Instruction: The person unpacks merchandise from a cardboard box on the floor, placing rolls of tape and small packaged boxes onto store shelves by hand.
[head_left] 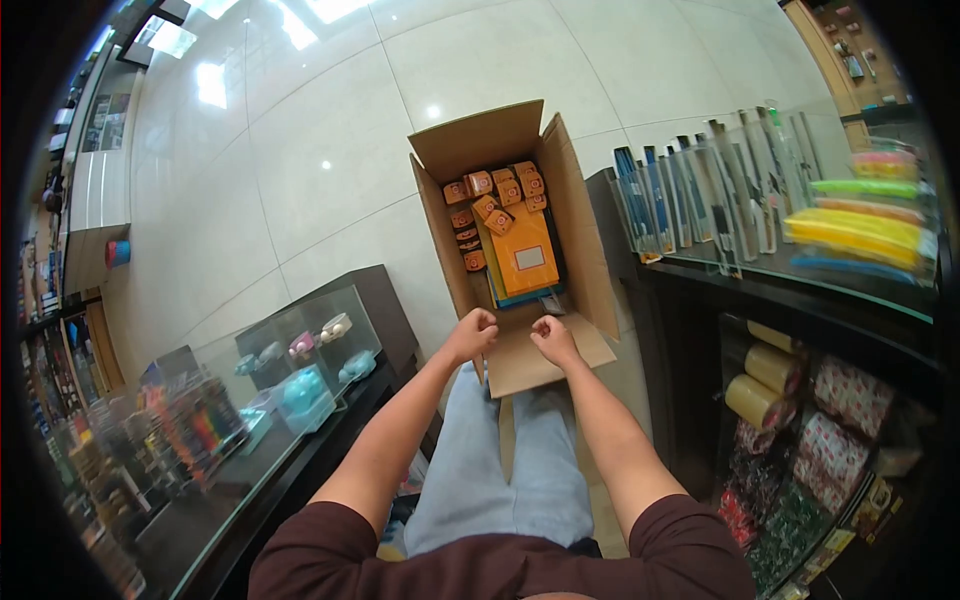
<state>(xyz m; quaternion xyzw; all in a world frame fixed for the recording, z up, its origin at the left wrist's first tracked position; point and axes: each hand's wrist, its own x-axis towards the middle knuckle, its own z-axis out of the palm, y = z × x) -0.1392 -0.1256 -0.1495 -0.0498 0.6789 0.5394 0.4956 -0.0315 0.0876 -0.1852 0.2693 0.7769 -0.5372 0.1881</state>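
An open cardboard box (pixel 590 235) stands on the floor in front of my legs, its near flap folded out toward me. Inside lie a yellow-orange envelope or folder (pixel 520 243) with a pale label and several small orange packs (pixel 480 183) along the far and left sides. My left hand (pixel 474 334) is at the near left corner of the box, fingers curled. Over the near flap is my right hand (pixel 549 338), its fingers curled too. Whatever either hand may hold is too small or hidden to make out.
Left, a glass-topped counter (pixel 215 500) holds pens and small turquoise items. Right, a shelf (pixel 750 285) carries upright packaged tools and bright yellow and green packs, with rolls (pixel 760 400) below. Pale floor tiles (pixel 320 120) extend beyond the box.
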